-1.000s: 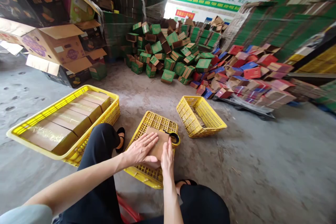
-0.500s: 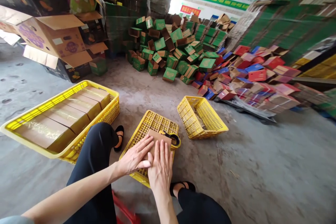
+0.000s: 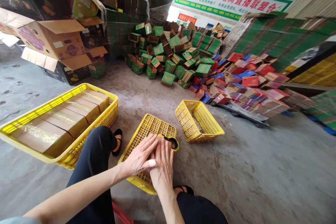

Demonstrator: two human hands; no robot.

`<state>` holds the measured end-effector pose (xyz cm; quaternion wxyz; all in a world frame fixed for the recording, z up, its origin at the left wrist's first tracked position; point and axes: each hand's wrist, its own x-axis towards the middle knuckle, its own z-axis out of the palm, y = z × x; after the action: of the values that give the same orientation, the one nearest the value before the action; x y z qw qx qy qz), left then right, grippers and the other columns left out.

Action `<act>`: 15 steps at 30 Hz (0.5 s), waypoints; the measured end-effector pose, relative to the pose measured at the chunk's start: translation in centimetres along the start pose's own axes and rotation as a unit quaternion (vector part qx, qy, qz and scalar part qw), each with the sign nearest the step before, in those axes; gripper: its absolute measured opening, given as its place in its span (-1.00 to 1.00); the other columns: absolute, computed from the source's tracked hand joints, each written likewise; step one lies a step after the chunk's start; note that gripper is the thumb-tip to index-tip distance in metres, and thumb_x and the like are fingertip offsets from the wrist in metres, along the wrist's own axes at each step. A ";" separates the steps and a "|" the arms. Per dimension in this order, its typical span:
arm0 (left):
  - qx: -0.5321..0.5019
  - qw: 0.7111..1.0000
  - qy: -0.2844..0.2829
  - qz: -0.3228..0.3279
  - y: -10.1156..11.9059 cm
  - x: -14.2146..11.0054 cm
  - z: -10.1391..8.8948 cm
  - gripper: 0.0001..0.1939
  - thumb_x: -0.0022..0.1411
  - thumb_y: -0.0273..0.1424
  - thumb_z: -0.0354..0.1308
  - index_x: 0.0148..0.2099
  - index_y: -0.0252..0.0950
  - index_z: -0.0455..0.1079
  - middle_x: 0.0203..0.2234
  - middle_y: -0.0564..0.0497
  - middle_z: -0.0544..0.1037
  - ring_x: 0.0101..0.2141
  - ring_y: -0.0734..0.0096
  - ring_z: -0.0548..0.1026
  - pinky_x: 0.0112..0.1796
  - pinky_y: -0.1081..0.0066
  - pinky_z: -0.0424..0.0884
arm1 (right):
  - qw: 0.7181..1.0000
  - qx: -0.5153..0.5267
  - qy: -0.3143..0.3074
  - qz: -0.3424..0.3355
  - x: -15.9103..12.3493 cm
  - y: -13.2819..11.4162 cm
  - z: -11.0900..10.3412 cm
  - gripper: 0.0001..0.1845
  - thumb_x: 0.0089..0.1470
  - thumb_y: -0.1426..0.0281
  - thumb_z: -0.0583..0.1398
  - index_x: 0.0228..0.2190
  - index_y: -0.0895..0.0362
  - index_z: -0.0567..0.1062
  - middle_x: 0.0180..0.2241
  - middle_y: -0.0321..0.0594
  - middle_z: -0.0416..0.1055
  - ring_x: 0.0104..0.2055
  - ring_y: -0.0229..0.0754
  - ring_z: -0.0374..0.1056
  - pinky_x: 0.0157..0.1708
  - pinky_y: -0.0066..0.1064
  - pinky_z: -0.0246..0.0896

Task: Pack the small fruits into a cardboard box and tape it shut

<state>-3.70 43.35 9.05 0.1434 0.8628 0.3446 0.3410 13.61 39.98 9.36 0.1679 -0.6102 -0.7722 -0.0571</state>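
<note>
My left hand lies with its fingers stretched out, thumb pointing right and touching my right hand. Flat and open beside it, my right hand points its fingers away from me. Both palms face down over a small brown cardboard box, which they now hide almost wholly. That box rests on the upturned base of a yellow plastic crate between my feet. Just beyond my right fingertips sits a tape dispenser, black and yellow, on the crate's right side.
At left, a large yellow crate holds several taped cardboard boxes. Another yellow crate stands right of the middle one. Behind are piles of green cartons, red and blue cartons, and stacked large open boxes.
My right hand has moved from the box's right side onto its top, beside my left hand. Both hands have slid slightly forward, covering the cardboard. The view has shifted slightly.
</note>
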 end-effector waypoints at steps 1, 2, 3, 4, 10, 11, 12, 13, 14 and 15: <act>0.006 1.000 0.002 -0.006 0.2 0.7 0.1 -0.04 0.45 0.21 -0.20 0.60 -0.30 -0.27 0.51 -0.29 -0.04 0.49 -0.06 -0.07 0.41 -0.11 0.07 | 1.000 0.001 -0.002 -0.004 0.7 0.1 0.1 -0.26 0.41 0.27 -0.06 0.50 0.17 -0.09 0.49 0.05 -0.02 0.54 0.16 -0.14 0.44 0.22 -0.17; 0.014 1.000 0.002 -0.014 0.3 1.3 0.4 -0.04 0.46 0.21 -0.22 0.60 -0.32 -0.29 0.50 -0.30 -0.02 0.49 -0.06 -0.05 0.41 -0.10 0.06 | 1.000 0.003 -0.006 -0.011 1.3 0.3 0.3 -0.23 0.38 0.29 -0.03 0.50 0.18 -0.09 0.49 0.07 0.00 0.54 0.17 -0.13 0.44 0.21 -0.16; 0.025 0.999 0.002 -0.021 0.3 1.9 0.8 -0.03 0.46 0.21 -0.24 0.60 -0.35 -0.30 0.49 -0.32 0.01 0.48 -0.06 -0.02 0.41 -0.10 0.07 | 1.000 0.004 -0.008 -0.021 1.8 0.6 0.5 -0.21 0.36 0.29 0.00 0.50 0.19 -0.09 0.48 0.08 0.03 0.53 0.18 -0.10 0.44 0.19 -0.15; 0.037 0.999 0.000 -0.026 0.3 2.4 1.2 -0.02 0.45 0.22 -0.25 0.60 -0.37 -0.30 0.48 -0.34 0.04 0.47 -0.06 0.01 0.40 -0.10 0.08 | 1.000 0.004 -0.009 -0.029 2.1 0.8 0.8 -0.20 0.34 0.30 0.02 0.50 0.20 -0.08 0.46 0.09 0.07 0.52 0.18 -0.06 0.44 0.18 -0.14; 0.052 0.999 -0.002 0.001 -0.1 2.6 1.9 0.00 0.44 0.25 -0.30 0.60 -0.36 -0.31 0.48 -0.36 0.04 0.47 -0.06 0.03 0.40 -0.06 0.08 | 0.998 -0.008 -0.054 -0.021 2.7 1.1 0.1 -0.31 0.34 0.34 0.02 0.43 0.24 0.17 0.39 0.09 0.25 0.47 0.16 0.06 0.43 0.09 -0.11; 0.048 0.999 0.001 0.002 0.0 2.2 1.5 0.00 0.44 0.25 -0.29 0.60 -0.35 -0.35 0.49 -0.36 -0.01 0.47 -0.08 0.00 0.40 -0.06 0.09 | 0.998 -0.004 -0.066 -0.016 3.1 1.0 -0.5 -0.35 0.36 0.35 0.01 0.41 0.21 0.23 0.37 0.07 0.29 0.46 0.14 0.08 0.42 0.08 -0.08; 0.044 0.999 0.005 0.001 0.1 1.7 1.2 0.01 0.44 0.25 -0.27 0.60 -0.35 -0.37 0.50 -0.37 -0.05 0.48 -0.10 -0.02 0.39 -0.07 0.10 | 0.997 0.001 -0.071 -0.010 3.6 0.9 -1.0 -0.39 0.38 0.35 -0.03 0.38 0.19 0.29 0.34 0.04 0.33 0.45 0.12 0.11 0.41 0.06 -0.07; 0.042 0.999 0.010 0.000 0.3 1.1 0.8 0.02 0.43 0.25 -0.24 0.60 -0.35 -0.40 0.51 -0.37 -0.09 0.48 -0.14 -0.05 0.39 -0.08 0.10 | 0.998 0.008 -0.069 -0.004 4.2 0.9 -1.6 -0.42 0.41 0.35 -0.06 0.35 0.17 0.34 0.32 0.02 0.36 0.43 0.10 0.14 0.40 0.04 -0.05; 0.040 0.999 0.013 0.001 0.5 0.3 0.6 0.04 0.43 0.25 -0.22 0.60 -0.36 -0.41 0.51 -0.37 -0.12 0.48 -0.17 -0.06 0.39 -0.09 0.11 | 0.998 0.015 -0.063 -0.001 5.0 0.9 -2.0 -0.44 0.43 0.35 -0.09 0.32 0.16 0.38 0.30 0.02 0.40 0.42 0.09 0.16 0.40 0.03 -0.05; 0.039 0.999 0.013 0.006 0.7 -0.5 0.4 0.03 0.44 0.24 -0.20 0.60 -0.36 -0.42 0.52 -0.37 -0.13 0.48 -0.19 -0.06 0.38 -0.10 0.11 | 0.998 0.022 -0.055 -0.002 5.7 0.9 -2.3 -0.45 0.45 0.33 -0.11 0.29 0.18 0.41 0.28 0.02 0.42 0.40 0.08 0.18 0.40 0.01 -0.06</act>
<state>-3.39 42.47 8.85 0.1031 0.8650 0.3547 0.3396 13.79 44.80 13.31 0.1388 -0.6073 -0.7822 -0.0071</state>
